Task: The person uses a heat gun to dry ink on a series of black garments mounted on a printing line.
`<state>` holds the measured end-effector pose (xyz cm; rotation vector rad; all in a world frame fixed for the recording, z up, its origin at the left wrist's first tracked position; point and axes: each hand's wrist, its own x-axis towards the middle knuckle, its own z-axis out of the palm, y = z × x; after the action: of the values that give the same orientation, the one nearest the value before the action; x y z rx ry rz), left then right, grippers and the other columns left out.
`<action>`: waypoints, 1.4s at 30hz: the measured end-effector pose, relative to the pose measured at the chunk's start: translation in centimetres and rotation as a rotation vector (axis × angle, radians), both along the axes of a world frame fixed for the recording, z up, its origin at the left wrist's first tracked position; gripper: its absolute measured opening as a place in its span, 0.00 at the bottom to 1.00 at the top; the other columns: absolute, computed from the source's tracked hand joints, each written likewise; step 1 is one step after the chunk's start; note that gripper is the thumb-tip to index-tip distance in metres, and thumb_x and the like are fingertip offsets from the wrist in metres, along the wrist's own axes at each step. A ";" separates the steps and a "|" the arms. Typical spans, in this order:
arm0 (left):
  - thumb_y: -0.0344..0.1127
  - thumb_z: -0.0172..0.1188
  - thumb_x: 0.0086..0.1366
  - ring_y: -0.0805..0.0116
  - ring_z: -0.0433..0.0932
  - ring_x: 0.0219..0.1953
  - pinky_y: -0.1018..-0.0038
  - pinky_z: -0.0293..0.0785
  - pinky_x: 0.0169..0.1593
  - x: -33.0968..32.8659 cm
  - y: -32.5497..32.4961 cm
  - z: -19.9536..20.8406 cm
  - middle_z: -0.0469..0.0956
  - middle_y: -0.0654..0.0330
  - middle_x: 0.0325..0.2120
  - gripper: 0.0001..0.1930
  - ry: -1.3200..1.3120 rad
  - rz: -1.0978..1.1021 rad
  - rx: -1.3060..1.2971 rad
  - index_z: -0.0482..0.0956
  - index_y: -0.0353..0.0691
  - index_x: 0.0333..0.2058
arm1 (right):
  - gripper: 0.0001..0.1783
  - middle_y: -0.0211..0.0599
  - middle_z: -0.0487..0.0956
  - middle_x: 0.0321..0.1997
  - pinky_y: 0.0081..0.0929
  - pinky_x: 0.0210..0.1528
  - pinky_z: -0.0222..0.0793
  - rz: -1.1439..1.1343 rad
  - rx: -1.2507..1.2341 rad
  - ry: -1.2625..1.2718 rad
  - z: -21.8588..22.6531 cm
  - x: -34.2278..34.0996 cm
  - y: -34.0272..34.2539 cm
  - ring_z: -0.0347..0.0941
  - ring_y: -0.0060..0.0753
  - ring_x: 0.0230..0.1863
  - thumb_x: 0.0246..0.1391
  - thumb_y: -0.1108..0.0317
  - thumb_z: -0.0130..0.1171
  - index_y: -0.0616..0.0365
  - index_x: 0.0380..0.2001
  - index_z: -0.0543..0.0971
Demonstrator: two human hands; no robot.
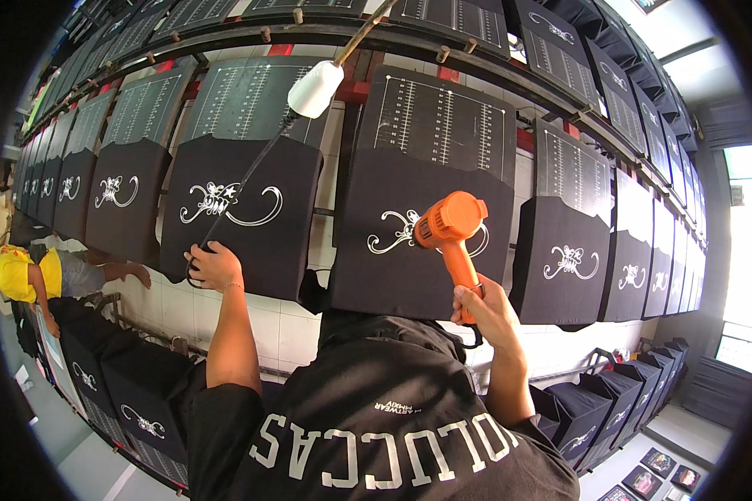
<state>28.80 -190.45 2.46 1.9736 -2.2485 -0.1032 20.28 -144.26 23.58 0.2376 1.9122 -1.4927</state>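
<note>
My right hand (489, 311) is wrapped round the handle of an orange heat gun (453, 225). Its nozzle points left, over the white print on a black fabric piece (422, 275) stretched on the board in front of me. To the left, my left hand (215, 265) is closed round a black cord (246, 177). The cord runs up from that hand to a white socket (316, 88), which hangs from a pole or rope. Behind the cord lies another black fabric piece (242, 242) with the same white scroll print, below a board marked with ruler lines.
A long row of printing boards (443, 117) with black fabric runs left and right, with a dark metal rail (376, 42) behind it. Another row of black fabric boards (593, 409) stands behind me. A person in a yellow shirt (27, 275) is at the far left.
</note>
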 end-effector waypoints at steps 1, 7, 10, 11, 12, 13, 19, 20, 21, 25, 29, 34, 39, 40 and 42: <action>0.50 0.43 0.72 0.42 0.56 0.68 0.42 0.62 0.62 0.0 0.1 0.1 0.56 0.56 0.70 0.27 -0.002 0.003 0.004 0.62 0.45 0.65 | 0.17 0.31 0.75 0.28 0.19 0.29 0.74 -0.008 -0.021 -0.021 0.0 -0.1 0.1 0.75 0.19 0.24 0.63 0.62 0.59 0.67 0.44 0.75; 0.50 0.42 0.72 0.42 0.58 0.67 0.45 0.66 0.60 -0.1 0.2 0.4 0.56 0.56 0.70 0.27 -0.018 0.009 0.000 0.62 0.44 0.64 | 0.16 0.31 0.75 0.27 0.20 0.29 0.74 -0.033 0.023 0.028 0.0 -0.5 -1.3 0.75 0.19 0.24 0.62 0.62 0.59 0.67 0.42 0.75; 0.50 0.42 0.72 0.41 0.58 0.67 0.45 0.66 0.61 0.1 0.0 0.2 0.56 0.56 0.70 0.27 -0.030 0.007 0.003 0.62 0.45 0.65 | 0.16 0.31 0.75 0.27 0.20 0.29 0.74 -0.041 -0.005 0.015 -0.2 -1.4 -0.9 0.75 0.19 0.24 0.63 0.62 0.58 0.67 0.41 0.75; 0.50 0.42 0.72 0.41 0.58 0.67 0.44 0.66 0.61 0.1 0.1 0.2 0.56 0.56 0.70 0.27 -0.034 0.005 0.004 0.62 0.45 0.65 | 0.15 0.31 0.75 0.27 0.20 0.29 0.74 -0.048 -0.003 0.008 -0.3 -1.6 -0.9 0.75 0.19 0.24 0.63 0.63 0.58 0.67 0.41 0.75; 0.50 0.42 0.72 0.41 0.58 0.67 0.44 0.66 0.61 0.0 0.1 0.3 0.56 0.56 0.70 0.27 -0.036 0.002 0.004 0.62 0.45 0.65 | 0.16 0.32 0.75 0.27 0.20 0.29 0.74 -0.054 -0.005 0.031 -0.4 -1.6 -1.4 0.75 0.20 0.24 0.63 0.62 0.58 0.67 0.41 0.75; 0.50 0.42 0.72 0.40 0.58 0.67 0.44 0.66 0.61 -0.1 0.2 0.3 0.56 0.56 0.70 0.27 -0.035 0.000 0.003 0.62 0.44 0.65 | 0.16 0.32 0.75 0.27 0.20 0.29 0.74 -0.047 -0.009 0.035 -0.6 -1.8 -1.5 0.75 0.20 0.24 0.63 0.62 0.58 0.67 0.41 0.75; 0.49 0.43 0.72 0.42 0.58 0.67 0.42 0.65 0.61 -0.2 0.2 0.5 0.57 0.54 0.70 0.26 -0.007 -0.006 -0.020 0.62 0.44 0.64 | 0.16 0.32 0.76 0.28 0.20 0.29 0.74 -0.006 -0.020 0.083 -1.1 -3.2 -2.6 0.75 0.21 0.24 0.64 0.61 0.58 0.66 0.42 0.75; 0.49 0.43 0.72 0.41 0.58 0.67 0.42 0.65 0.61 -0.3 0.6 0.5 0.56 0.54 0.70 0.26 -0.014 -0.011 -0.022 0.63 0.44 0.64 | 0.16 0.32 0.75 0.28 0.20 0.29 0.74 -0.014 -0.005 0.087 -1.2 -3.4 -2.6 0.75 0.21 0.24 0.64 0.60 0.59 0.66 0.42 0.75; 0.48 0.43 0.72 0.40 0.59 0.67 0.42 0.65 0.60 -0.1 0.7 0.8 0.56 0.54 0.70 0.26 -0.019 -0.001 -0.030 0.63 0.44 0.64 | 0.17 0.31 0.75 0.28 0.20 0.28 0.73 -0.012 -0.044 0.069 -1.4 -3.6 -2.6 0.75 0.20 0.25 0.63 0.60 0.60 0.65 0.42 0.75; 0.46 0.45 0.71 0.39 0.58 0.67 0.41 0.65 0.60 -0.6 0.4 1.0 0.57 0.52 0.70 0.24 0.013 -0.008 -0.049 0.64 0.41 0.61 | 0.16 0.30 0.74 0.28 0.20 0.27 0.72 -0.055 -0.080 0.140 -1.6 -3.3 -3.0 0.72 0.19 0.23 0.63 0.61 0.59 0.66 0.42 0.74; 0.45 0.46 0.70 0.40 0.59 0.66 0.42 0.56 0.65 -0.1 0.0 1.5 0.58 0.51 0.69 0.23 0.095 -0.009 -0.111 0.67 0.42 0.59 | 0.15 0.30 0.73 0.26 0.21 0.23 0.71 -0.073 -0.146 0.135 -0.8 -3.2 -2.5 0.71 0.20 0.21 0.64 0.62 0.56 0.65 0.42 0.74; 0.48 0.49 0.69 0.42 0.60 0.66 0.43 0.62 0.62 0.9 0.1 1.3 0.59 0.51 0.69 0.24 0.093 0.010 -0.087 0.67 0.43 0.60 | 0.17 0.32 0.73 0.24 0.22 0.19 0.69 -0.055 -0.086 0.170 -2.0 -2.2 -0.9 0.71 0.24 0.17 0.64 0.59 0.56 0.65 0.42 0.74; 0.48 0.50 0.69 0.42 0.60 0.67 0.42 0.60 0.63 0.8 0.2 1.6 0.60 0.50 0.68 0.24 0.084 0.012 -0.080 0.67 0.43 0.59 | 0.19 0.33 0.73 0.24 0.22 0.18 0.69 -0.108 -0.015 0.273 -1.6 -1.1 -0.6 0.70 0.25 0.17 0.63 0.55 0.57 0.64 0.41 0.74; 0.48 0.50 0.69 0.43 0.59 0.67 0.42 0.60 0.63 0.7 0.2 1.5 0.60 0.50 0.68 0.24 0.093 0.017 -0.075 0.67 0.43 0.59 | 0.19 0.33 0.73 0.22 0.24 0.18 0.69 -0.090 -0.015 0.226 -1.7 -1.3 -0.3 0.71 0.25 0.17 0.63 0.57 0.57 0.60 0.48 0.69; 0.48 0.50 0.69 0.43 0.59 0.67 0.42 0.60 0.64 0.6 0.2 1.5 0.60 0.51 0.69 0.24 0.105 0.025 -0.065 0.67 0.43 0.59 | 0.28 0.34 0.74 0.19 0.27 0.18 0.69 -0.057 -0.012 0.132 -1.8 -2.2 0.7 0.71 0.26 0.17 0.62 0.61 0.55 0.52 0.62 0.59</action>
<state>29.38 -190.28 3.91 1.9160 -2.1349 -0.1267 18.09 -143.55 21.79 0.1935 2.0148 -1.5913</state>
